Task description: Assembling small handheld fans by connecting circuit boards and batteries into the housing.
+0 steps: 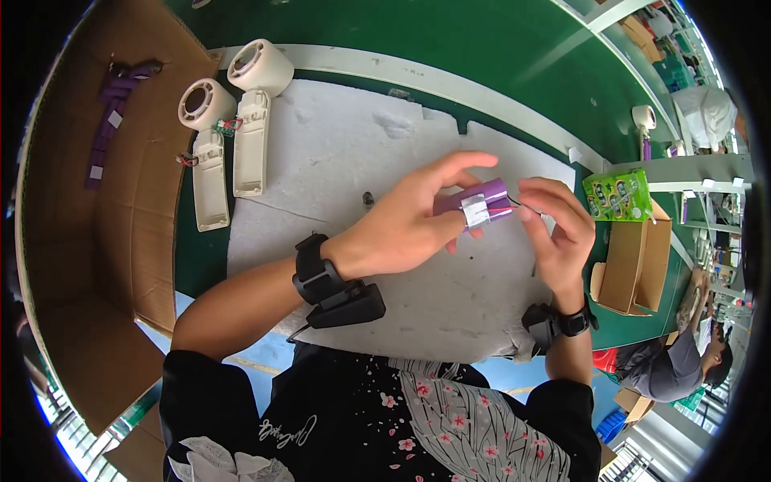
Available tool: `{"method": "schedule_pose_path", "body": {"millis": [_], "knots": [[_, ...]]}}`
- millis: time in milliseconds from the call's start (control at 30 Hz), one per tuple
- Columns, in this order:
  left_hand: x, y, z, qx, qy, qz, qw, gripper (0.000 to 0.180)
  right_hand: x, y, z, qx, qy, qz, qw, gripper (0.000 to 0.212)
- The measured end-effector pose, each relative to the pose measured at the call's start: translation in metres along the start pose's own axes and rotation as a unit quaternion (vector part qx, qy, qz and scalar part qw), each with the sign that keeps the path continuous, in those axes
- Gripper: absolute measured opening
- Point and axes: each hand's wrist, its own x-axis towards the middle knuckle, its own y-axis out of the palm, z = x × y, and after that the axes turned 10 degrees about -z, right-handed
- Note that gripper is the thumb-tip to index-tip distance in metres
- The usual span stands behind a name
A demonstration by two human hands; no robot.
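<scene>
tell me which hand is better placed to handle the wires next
Likely the right hand: its fingers are at the wires, while the left hand holds the purple pack.

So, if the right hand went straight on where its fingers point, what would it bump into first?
Past the thin wires at its fingertips, probably the purple pack held in the left hand, though depth is hard to judge.
</scene>
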Motion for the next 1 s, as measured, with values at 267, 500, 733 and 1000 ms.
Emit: {"method": "schedule_pose_path", "body": {"millis": [267,500,733,1000], "knots": [[0.003,-0.001,0.001,0.018,-0.029,0.001,0.999,0.056,-0.006,-0.001,-0.005,0.067,0.051,0.049,0.995,0.011],[0.006,0.000,-0.003,0.058,-0.038,0.032,0.997,0.053,-0.008,0.001,-0.007,0.078,0.079,0.044,0.993,0.008],[0.005,0.000,0.004,0.019,-0.050,0.032,0.998,0.048,-0.008,0.005,0.000,0.086,0.102,0.030,0.991,0.005],[0.002,0.002,0.002,-0.025,-0.046,0.038,0.998,0.043,-0.014,0.006,-0.003,0.079,0.135,0.029,0.987,0.008]]}}
